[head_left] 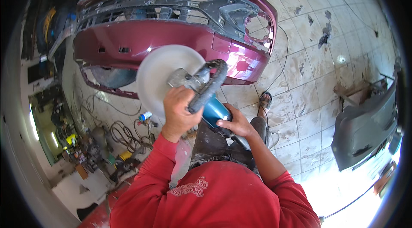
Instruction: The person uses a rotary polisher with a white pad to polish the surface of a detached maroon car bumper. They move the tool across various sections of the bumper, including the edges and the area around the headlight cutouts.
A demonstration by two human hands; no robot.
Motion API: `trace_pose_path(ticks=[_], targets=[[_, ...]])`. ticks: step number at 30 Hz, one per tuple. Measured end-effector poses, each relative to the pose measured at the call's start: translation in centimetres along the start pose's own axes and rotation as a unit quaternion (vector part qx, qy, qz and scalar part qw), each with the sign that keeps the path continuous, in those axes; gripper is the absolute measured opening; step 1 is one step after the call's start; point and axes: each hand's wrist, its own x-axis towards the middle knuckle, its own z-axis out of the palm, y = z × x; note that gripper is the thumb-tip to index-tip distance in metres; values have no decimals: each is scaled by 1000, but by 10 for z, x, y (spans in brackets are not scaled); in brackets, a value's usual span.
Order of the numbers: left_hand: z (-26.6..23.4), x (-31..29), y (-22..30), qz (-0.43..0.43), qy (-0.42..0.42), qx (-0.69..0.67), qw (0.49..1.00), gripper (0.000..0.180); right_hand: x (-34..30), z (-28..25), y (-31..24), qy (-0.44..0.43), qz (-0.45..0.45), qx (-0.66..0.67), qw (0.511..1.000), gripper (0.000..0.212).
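I hold a teal rotary polisher [216, 111] with a black loop handle and a metal gear head. Its wide, whitish round pad [153, 67] overlaps the lower middle of a glossy maroon car bumper [171, 41]; I cannot tell whether it presses on the paint. My left hand [179, 110] is closed at the front of the polisher, by the gear head and the loop handle, its fingertips partly hidden. Around the rear of the teal body wraps my right hand [236, 121], thumb on top. The pad hides part of the bumper's lower edge.
Cables and hoses [124, 133] lie on the tiled floor at left, near a blue-and-white can [145, 116]. Tools and bottles crowd a cluttered area [92, 150] beyond. A dark grey bumper-like panel [365, 129] stands at right. A thin cord [285, 58] runs beside the maroon bumper.
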Motion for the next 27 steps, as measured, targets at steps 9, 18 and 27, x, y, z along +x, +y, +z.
trace_pose_path(ticks=[9,18,27], targets=[[14,12,-44,124,-111,-160,973,33,-36,50,9,182,81,109,974,99],[-151,36,-158,98,-6,-126,987,24,89,174,-116,180,50,-18,982,100],[-200,65,-166,-55,94,-177,978,30,122,170,-205,102,58,-112,987,101]])
